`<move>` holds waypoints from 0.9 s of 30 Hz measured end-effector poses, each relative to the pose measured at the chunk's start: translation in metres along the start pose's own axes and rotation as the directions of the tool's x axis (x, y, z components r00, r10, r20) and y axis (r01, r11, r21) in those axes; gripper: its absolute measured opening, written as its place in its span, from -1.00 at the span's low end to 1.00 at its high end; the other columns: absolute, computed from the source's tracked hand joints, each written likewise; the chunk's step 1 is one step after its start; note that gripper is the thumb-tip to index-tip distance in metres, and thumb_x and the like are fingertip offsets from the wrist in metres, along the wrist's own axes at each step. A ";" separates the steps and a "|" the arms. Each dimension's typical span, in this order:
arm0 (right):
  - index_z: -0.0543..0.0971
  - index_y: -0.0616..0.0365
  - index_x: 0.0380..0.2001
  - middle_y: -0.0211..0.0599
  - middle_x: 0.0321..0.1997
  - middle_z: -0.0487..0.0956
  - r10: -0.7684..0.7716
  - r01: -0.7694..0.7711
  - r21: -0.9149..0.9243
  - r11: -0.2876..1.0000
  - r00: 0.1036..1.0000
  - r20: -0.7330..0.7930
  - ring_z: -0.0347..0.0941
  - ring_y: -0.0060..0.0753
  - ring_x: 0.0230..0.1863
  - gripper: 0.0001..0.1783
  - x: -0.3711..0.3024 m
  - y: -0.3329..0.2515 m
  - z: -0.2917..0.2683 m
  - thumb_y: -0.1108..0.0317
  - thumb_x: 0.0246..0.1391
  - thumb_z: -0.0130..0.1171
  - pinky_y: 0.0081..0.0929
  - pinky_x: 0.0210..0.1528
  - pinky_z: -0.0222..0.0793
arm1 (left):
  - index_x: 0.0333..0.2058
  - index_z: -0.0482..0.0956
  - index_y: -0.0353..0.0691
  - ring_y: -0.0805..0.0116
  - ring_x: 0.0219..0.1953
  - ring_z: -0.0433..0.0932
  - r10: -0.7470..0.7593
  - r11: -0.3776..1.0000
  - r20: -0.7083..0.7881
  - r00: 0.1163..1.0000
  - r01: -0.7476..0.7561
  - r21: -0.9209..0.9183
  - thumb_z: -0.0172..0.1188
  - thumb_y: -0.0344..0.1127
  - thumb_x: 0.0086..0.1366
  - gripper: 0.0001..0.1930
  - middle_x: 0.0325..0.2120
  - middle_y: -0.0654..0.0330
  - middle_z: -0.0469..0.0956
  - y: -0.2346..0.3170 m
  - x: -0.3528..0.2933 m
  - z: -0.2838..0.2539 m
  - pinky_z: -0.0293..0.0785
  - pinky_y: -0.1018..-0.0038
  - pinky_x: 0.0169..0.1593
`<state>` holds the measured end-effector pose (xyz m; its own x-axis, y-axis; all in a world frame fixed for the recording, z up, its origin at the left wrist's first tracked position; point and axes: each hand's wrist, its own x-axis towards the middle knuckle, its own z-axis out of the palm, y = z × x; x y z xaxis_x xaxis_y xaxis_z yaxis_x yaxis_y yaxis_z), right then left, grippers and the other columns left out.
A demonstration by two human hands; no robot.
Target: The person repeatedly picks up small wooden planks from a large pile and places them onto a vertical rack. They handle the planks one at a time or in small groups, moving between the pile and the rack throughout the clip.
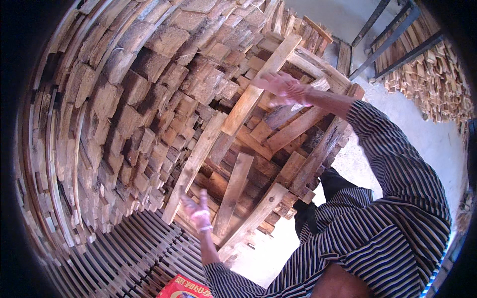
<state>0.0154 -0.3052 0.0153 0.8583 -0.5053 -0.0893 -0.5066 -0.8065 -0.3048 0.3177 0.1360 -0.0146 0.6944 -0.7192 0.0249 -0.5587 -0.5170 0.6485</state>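
Note:
My left hand, in a thin pinkish glove, has its thumb and fingers apart beside the lower end of a pale wooden plank. Whether it touches that plank I cannot tell. Farther off, my right hand, gloved alike, stretches its fingers flat over a second plank, which lies end to end with the first; contact there is unclear. Between my arms, loose boards lie crisscross on a stack of wood, among them a short board and a darker one.
A tall wall of stacked wood pieces rises on the left. Dark slats run along the lower left, near a red printed package. Dark metal bars and another wood pile stand at the far right.

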 end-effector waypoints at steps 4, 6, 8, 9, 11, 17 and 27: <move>0.25 -0.17 0.36 -0.07 0.27 0.38 -0.106 0.121 -0.135 0.983 0.988 0.108 0.30 0.03 0.31 0.03 -0.095 -0.003 0.004 -0.12 -0.19 0.47 0.04 0.34 0.19 | 0.40 0.09 -0.21 -0.10 0.33 0.29 -0.167 0.983 0.416 0.894 0.182 0.005 0.56 0.06 -0.04 0.13 0.31 -0.19 0.25 0.035 -0.062 0.031 0.31 0.12 0.33; 0.32 -0.21 0.29 -0.20 0.10 0.44 -0.102 0.113 -0.263 0.958 0.993 0.058 0.40 -0.09 0.15 0.02 -0.124 -0.003 0.026 -0.07 -0.30 0.53 -0.02 0.14 0.34 | 0.37 0.11 -0.15 -0.22 0.20 0.40 -0.195 0.907 0.364 0.911 0.027 0.420 0.57 -0.04 -0.08 0.09 0.22 -0.24 0.32 0.039 -0.072 0.045 0.42 0.05 0.22; 0.36 -0.19 0.22 -0.25 0.08 0.44 -0.099 0.115 -0.295 0.948 0.993 0.068 0.41 -0.13 0.13 -0.04 -0.136 0.003 0.049 -0.06 -0.33 0.53 -0.07 0.11 0.36 | 0.29 0.18 -0.17 -0.27 0.07 0.45 -0.211 0.879 0.356 0.910 0.017 0.476 0.51 -0.18 -0.08 -0.04 0.12 -0.20 0.37 0.037 -0.071 0.052 0.46 0.01 0.14; 0.38 -0.19 0.18 -0.27 0.07 0.43 -0.060 0.108 -0.326 0.939 0.986 0.152 0.41 -0.15 0.11 -0.06 -0.138 0.008 0.058 -0.06 -0.35 0.53 -0.09 0.10 0.36 | 0.19 0.25 -0.16 -0.25 0.05 0.46 -0.136 0.903 0.352 0.926 -0.031 0.429 0.49 -0.19 -0.09 -0.15 0.09 -0.18 0.37 0.035 -0.069 0.054 0.48 0.01 0.11; 0.40 -0.19 0.14 -0.30 0.05 0.44 -0.069 0.097 -0.327 0.940 0.993 0.095 0.42 -0.17 0.10 -0.18 -0.136 0.013 0.073 -0.01 -0.26 0.47 -0.12 0.08 0.39 | 0.07 0.32 -0.18 -0.25 -0.05 0.53 -0.212 0.893 0.375 0.902 0.023 0.450 0.50 -0.17 -0.08 -0.25 -0.05 -0.17 0.48 0.033 -0.064 0.054 0.51 0.01 -0.02; 0.51 -0.24 0.02 -0.33 -0.02 0.48 0.026 0.018 -0.189 0.982 0.974 0.225 0.46 -0.20 0.05 -0.60 -0.133 0.015 0.059 0.21 0.06 0.19 -0.21 0.01 0.41 | -0.02 0.42 -0.20 -0.03 -0.14 0.65 -0.265 0.926 0.448 0.854 0.095 0.366 0.58 -0.09 -0.11 -0.29 -0.14 -0.04 0.65 0.036 -0.044 0.039 0.56 0.18 -0.07; 0.30 -0.28 0.32 -0.30 0.14 0.44 -0.408 0.413 -0.280 0.867 0.909 0.080 0.40 -0.20 0.11 -0.09 -0.085 0.046 -0.012 0.15 -0.18 0.40 -0.09 0.02 0.35 | 0.19 0.37 -0.32 0.30 -0.13 0.60 -0.402 0.879 0.197 0.894 0.438 -0.192 0.56 -0.47 -0.04 -0.21 -0.07 0.10 0.63 0.081 -0.037 -0.043 0.54 0.38 0.02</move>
<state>-0.0815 -0.3029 0.0203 0.9939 -0.1059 -0.0323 -0.1070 -0.9936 -0.0358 0.2662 0.1408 0.0695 0.7565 -0.5263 -0.3883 -0.1001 -0.6799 0.7265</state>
